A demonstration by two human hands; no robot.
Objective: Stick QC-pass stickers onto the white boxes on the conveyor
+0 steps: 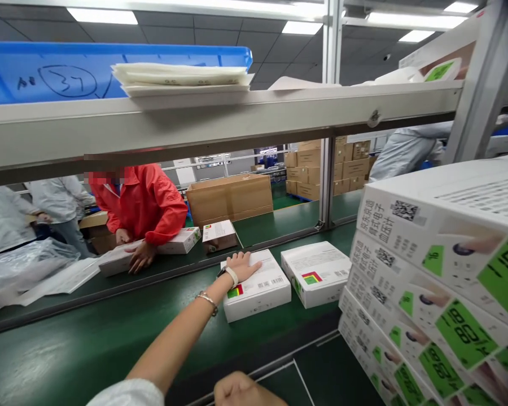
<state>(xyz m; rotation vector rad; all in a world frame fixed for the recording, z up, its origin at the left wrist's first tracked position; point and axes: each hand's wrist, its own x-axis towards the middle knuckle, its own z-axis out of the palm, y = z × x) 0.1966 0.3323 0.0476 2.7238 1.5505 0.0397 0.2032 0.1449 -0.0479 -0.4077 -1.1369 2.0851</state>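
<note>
- While the green belt (110,327) runs across, the box stack (427,282) is already piled.
- A white box (260,286) and neighbouring box (317,270) lie on the belt, unstacked.
- My left hand (242,266) spreads flat on the white box.
- My right hand (246,390) is cropped; its grip I cannot tell.

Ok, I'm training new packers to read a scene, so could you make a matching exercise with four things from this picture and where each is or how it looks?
1. Left hand
2. Right hand
3. Blue bin
4. Stack of boxes

A. On the shelf
B. Printed with green panels
C. Resting on a white box
D. At the picture's bottom edge

Pairs: 1-C, 2-D, 3-A, 4-B
</note>
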